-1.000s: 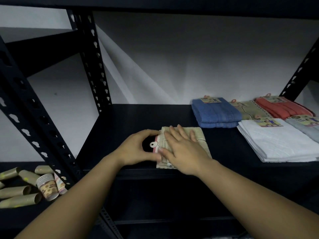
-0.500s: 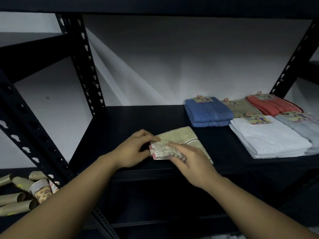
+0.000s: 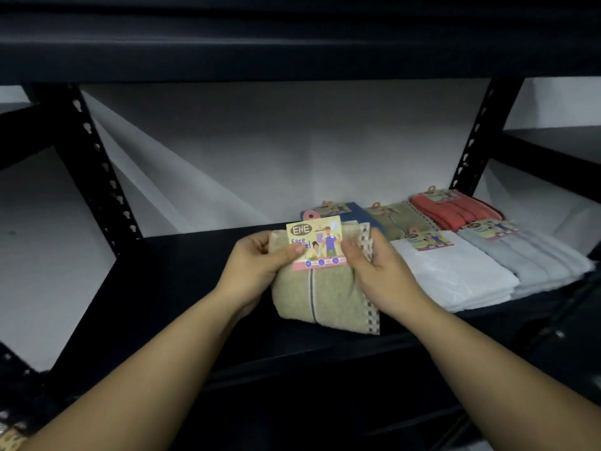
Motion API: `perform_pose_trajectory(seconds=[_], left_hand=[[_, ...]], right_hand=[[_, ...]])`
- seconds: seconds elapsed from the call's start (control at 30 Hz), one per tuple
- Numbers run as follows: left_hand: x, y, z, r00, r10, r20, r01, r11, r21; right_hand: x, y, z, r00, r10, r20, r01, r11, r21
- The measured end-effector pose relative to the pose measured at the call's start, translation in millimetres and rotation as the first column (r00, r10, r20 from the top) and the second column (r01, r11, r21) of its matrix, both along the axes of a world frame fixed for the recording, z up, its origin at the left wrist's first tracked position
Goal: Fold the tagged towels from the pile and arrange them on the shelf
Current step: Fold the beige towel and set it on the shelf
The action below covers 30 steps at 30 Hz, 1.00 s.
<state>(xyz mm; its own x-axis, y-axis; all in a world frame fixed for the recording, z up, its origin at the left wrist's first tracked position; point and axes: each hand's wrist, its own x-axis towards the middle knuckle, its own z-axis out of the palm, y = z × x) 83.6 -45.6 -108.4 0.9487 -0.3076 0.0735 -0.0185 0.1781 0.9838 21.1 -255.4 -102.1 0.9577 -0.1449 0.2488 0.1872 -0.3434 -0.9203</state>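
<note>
A folded beige towel with a checked edge lies on the black shelf, its far end lifted. A yellow and pink card tag sits on top of it, facing me. My left hand grips the towel's left side, thumb pressing the tag's left edge. My right hand holds the towel's right side, thumb at the tag's right edge. To the right lie folded tagged towels: white, pale grey, red, olive and blue, mostly hidden behind the tag.
Black perforated uprights stand at the left and at the right back. Another shelf board runs close overhead. The shelf's left half is bare. A patterned paper cup's edge shows at the bottom left corner.
The towel was flat with both hands on its tag at the near left. Now it is turned, the tag faces up at its far end, and both hands grip its sides.
</note>
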Motion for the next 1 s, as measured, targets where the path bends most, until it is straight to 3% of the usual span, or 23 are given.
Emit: perform_pose_trajectory(seconds=[0.1, 0.2, 0.27, 0.37, 0.5, 0.6, 0.67, 0.87, 1.0], left_hand=[[8, -38, 14, 0.992, 0.071, -0.102, -0.08, 0.993, -0.085], [18, -76, 23, 0.988, 0.126, -0.094, -0.134, 0.988, -0.081], [26, -99, 24, 0.99, 0.138, -0.038, -0.137, 0.99, 0.004], [38, -130, 23, 0.995, 0.103, -0.015, -0.096, 0.964, 0.249], [62, -164, 20, 0.997, 0.042, -0.064, -0.019, 0.949, 0.316], [88, -186, 24, 0.993, 0.119, -0.029, -0.101, 0.934, 0.344], [104, -199, 27, 0.99, 0.135, -0.027, -0.115, 0.915, 0.388], [141, -230, 31, 0.979, 0.128, -0.16, -0.053, 0.913, 0.406], [158, -241, 27, 0.953, 0.176, -0.247, -0.058, 0.905, 0.422]], right_hand=[[10, -31, 11, 1.0, 0.007, 0.012, -0.009, 0.984, 0.18], [23, -66, 12, 1.0, 0.001, -0.007, 0.001, 0.972, 0.234], [33, -89, 12, 0.999, -0.035, 0.005, 0.032, 0.968, 0.25], [53, -122, 14, 0.993, -0.114, 0.022, 0.105, 0.965, 0.242], [81, -166, 16, 0.99, -0.133, -0.037, 0.137, 0.979, 0.153], [103, -194, 20, 0.961, 0.03, -0.275, 0.001, 0.994, 0.113], [121, -212, 21, 0.935, 0.06, -0.349, -0.038, 0.997, 0.071], [167, -231, 35, 0.948, -0.237, -0.214, 0.205, 0.965, -0.162], [183, -243, 34, 0.933, -0.27, -0.237, 0.181, 0.924, -0.338]])
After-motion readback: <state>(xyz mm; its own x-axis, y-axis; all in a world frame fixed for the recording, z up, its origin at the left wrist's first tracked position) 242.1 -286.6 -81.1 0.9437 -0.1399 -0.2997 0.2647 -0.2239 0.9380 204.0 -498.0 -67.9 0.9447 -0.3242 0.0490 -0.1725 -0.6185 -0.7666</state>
